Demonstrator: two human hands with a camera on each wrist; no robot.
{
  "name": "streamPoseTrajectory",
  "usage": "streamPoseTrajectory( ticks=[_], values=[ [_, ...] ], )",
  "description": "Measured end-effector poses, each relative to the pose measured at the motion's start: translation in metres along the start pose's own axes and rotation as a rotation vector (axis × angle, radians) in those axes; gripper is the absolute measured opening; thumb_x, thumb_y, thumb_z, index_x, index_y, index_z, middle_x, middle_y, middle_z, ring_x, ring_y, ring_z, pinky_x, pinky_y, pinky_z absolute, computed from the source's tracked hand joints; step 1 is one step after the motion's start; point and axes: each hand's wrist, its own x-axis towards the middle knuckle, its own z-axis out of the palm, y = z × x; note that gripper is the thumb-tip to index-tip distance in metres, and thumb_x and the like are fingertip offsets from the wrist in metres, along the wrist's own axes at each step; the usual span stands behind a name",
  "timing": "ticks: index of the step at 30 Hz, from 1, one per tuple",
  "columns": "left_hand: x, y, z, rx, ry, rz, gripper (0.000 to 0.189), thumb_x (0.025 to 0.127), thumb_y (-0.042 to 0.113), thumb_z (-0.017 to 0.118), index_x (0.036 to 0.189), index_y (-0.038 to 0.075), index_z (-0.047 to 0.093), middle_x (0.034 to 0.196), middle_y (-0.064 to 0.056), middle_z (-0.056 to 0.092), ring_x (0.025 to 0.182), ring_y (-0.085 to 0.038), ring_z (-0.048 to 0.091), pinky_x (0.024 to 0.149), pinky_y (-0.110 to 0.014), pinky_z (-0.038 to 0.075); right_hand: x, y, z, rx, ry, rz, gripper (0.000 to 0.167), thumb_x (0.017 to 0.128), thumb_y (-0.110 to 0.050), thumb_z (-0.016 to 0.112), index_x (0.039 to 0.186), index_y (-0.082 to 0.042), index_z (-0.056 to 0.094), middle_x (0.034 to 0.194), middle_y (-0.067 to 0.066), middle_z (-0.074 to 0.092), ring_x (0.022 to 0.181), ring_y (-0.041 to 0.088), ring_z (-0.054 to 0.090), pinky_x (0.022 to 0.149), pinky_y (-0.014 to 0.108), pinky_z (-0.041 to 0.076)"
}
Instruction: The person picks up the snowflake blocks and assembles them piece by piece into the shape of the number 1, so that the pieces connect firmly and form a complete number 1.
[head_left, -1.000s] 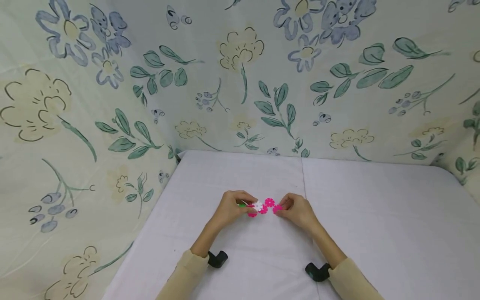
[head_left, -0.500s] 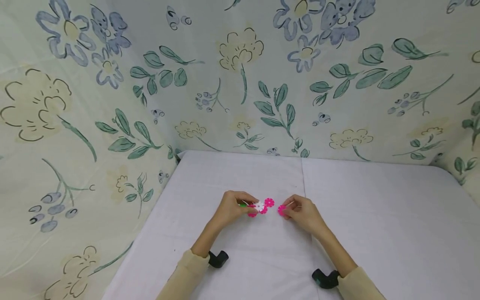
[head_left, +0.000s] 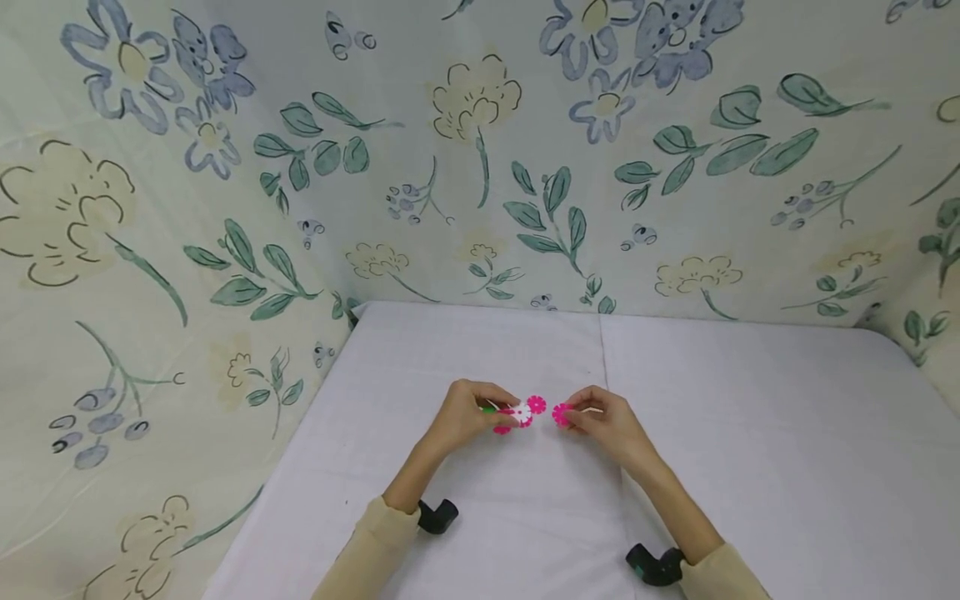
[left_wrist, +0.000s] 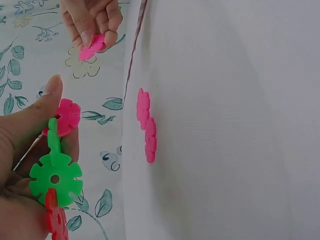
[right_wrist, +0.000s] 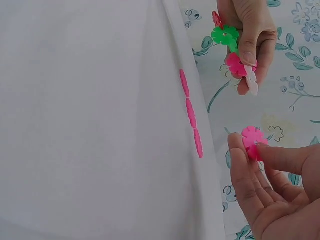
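Observation:
My left hand (head_left: 472,410) pinches a chain of interlocking snowflake discs. In the left wrist view the chain has a red disc (left_wrist: 57,220), a green disc (left_wrist: 56,179), another green one (left_wrist: 53,136) edge-on and a pink disc (left_wrist: 69,117) by the thumb. A white disc (right_wrist: 251,81) sits at its end in the right wrist view. Facing it across a small gap, my right hand (head_left: 611,423) pinches a single pink disc (right_wrist: 254,142) between thumb and fingers. Below the hands, loose pink discs (right_wrist: 190,113) lie in a row on the white cloth.
A white cloth (head_left: 750,433) covers the table. Floral fabric (head_left: 480,167) hangs behind it and along the left side. A black wrist mount (head_left: 438,517) sticks out by the left sleeve, another black mount (head_left: 654,565) by the right one.
My right hand has drawn its pink disc away to the right from beside the other pink discs, then shifted slightly back left and up. The left hand stays nearly still with the chain.

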Motion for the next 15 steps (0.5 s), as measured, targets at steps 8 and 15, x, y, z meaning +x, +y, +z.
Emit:
streamPoseTrajectory(
  ticks=[8,15],
  values=[
    [0.003,0.0032,0.0039,-0.006,-0.025,-0.004,0.023,0.079,0.017,0.091,0.101,0.014,0.084,0.099,0.001,0.081,0.088,-0.009,0.068,0.076,-0.023,0.057,-0.0031,0.0011,-0.0006,0.064,0.044,-0.028,0.032,0.094,-0.012,0.077,0.121,0.004,0.071,0.111,0.025,0.074,0.088,0.013,0.078,0.081,0.031,0.063],
    [0.0065,0.0103,0.0045,-0.008,-0.045,0.016,0.024,0.08,0.017,0.09,0.102,0.012,0.083,0.102,0.0,0.081,0.092,-0.012,0.069,0.081,-0.024,0.058,-0.0033,0.0007,0.0032,0.073,0.08,-0.097,0.029,0.092,-0.014,0.079,0.117,0.0,0.076,0.112,0.02,0.077,0.087,0.01,0.076,0.079,0.026,0.063]
  ],
)
